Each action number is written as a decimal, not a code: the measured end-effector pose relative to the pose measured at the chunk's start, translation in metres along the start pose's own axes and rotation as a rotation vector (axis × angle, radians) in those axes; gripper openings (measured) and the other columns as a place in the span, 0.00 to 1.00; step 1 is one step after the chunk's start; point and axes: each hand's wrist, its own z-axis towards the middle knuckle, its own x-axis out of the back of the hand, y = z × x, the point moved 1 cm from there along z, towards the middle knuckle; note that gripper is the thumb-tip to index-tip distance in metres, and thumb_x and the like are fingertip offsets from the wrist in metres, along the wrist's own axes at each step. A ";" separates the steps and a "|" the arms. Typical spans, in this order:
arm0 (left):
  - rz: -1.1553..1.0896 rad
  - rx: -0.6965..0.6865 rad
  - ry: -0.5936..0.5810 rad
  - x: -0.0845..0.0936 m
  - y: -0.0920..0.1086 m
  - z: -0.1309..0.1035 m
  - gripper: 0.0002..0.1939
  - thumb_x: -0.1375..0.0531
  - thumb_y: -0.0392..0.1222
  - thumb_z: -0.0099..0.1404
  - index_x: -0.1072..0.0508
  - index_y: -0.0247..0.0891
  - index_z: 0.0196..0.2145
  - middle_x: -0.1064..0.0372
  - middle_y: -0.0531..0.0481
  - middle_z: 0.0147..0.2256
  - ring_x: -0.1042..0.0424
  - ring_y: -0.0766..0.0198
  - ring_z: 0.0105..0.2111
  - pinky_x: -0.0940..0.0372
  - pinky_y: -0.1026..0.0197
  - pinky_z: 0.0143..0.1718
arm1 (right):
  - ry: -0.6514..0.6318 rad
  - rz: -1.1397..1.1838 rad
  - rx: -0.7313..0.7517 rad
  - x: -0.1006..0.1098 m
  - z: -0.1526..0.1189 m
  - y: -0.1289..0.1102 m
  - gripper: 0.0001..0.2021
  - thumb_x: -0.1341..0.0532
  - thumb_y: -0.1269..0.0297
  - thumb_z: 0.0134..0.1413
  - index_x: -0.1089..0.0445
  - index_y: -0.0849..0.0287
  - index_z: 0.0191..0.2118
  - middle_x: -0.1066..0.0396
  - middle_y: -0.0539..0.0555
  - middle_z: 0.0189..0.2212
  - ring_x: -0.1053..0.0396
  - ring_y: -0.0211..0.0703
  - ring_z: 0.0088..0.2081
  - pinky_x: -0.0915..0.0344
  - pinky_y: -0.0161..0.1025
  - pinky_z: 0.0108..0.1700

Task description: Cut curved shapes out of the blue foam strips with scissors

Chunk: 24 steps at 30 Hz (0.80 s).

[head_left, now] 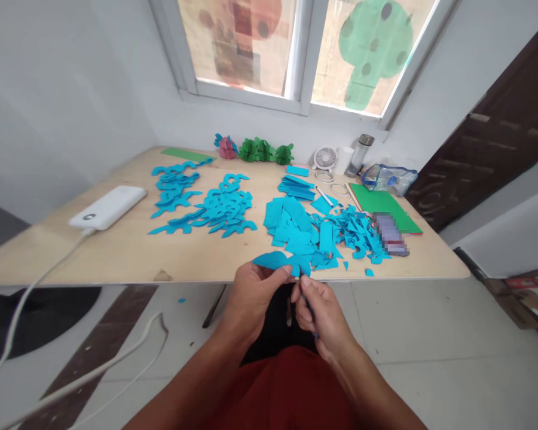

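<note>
My left hand (262, 292) pinches a folded piece of blue paper (271, 261) at the table's front edge, thumb on top. Close beside it, my right hand (316, 304) is closed around scissors (311, 310). Only a dark part of their handle shows, and the blades are mostly hidden at the paper's right end. Just beyond my hands lies a pile of blue paper pieces (291, 224), with small blue scraps (354, 230) to its right. Cut-out blue paper shapes (226, 206) with curved edges and holes are stacked left of the pile, and more (174, 188) lie further left.
On the wooden table (116, 257) a white power bank (109, 207) with a cable lies left. Green paper figures (264, 151) and a pink one (226, 147) stand at the back, near a small fan (325, 158) and a bottle (360, 155). A phone (390, 234) overlaps green sheets (385, 206).
</note>
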 end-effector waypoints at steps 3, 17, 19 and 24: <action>0.039 0.006 -0.029 0.003 0.002 0.001 0.05 0.33 0.38 0.48 0.24 0.34 0.22 0.28 0.51 0.23 0.31 0.63 0.26 0.33 0.61 0.33 | -0.003 -0.019 -0.012 -0.001 0.000 -0.001 0.20 0.40 0.47 0.55 0.35 0.61 0.24 0.49 0.39 0.09 0.62 0.26 0.11 0.66 0.30 0.15; 0.133 -0.029 -0.121 0.014 0.014 -0.002 0.02 0.34 0.36 0.47 0.24 0.36 0.20 0.27 0.50 0.21 0.31 0.64 0.22 0.35 0.63 0.27 | -0.011 -0.040 -0.031 -0.006 -0.009 0.000 0.21 0.39 0.47 0.53 0.34 0.62 0.24 0.49 0.40 0.09 0.62 0.26 0.12 0.67 0.30 0.15; 0.160 -0.017 -0.126 0.015 0.015 -0.002 0.03 0.34 0.36 0.47 0.24 0.36 0.19 0.28 0.50 0.20 0.31 0.64 0.22 0.36 0.63 0.27 | -0.010 -0.044 -0.030 -0.007 -0.010 -0.001 0.21 0.39 0.47 0.53 0.34 0.62 0.24 0.49 0.40 0.09 0.62 0.26 0.12 0.66 0.30 0.15; 0.151 -0.008 -0.132 0.019 0.013 -0.002 0.03 0.35 0.37 0.47 0.24 0.36 0.19 0.28 0.51 0.19 0.32 0.65 0.21 0.36 0.63 0.27 | -0.014 -0.033 -0.037 -0.007 -0.011 0.000 0.21 0.39 0.47 0.53 0.34 0.62 0.24 0.49 0.39 0.08 0.62 0.25 0.12 0.67 0.30 0.15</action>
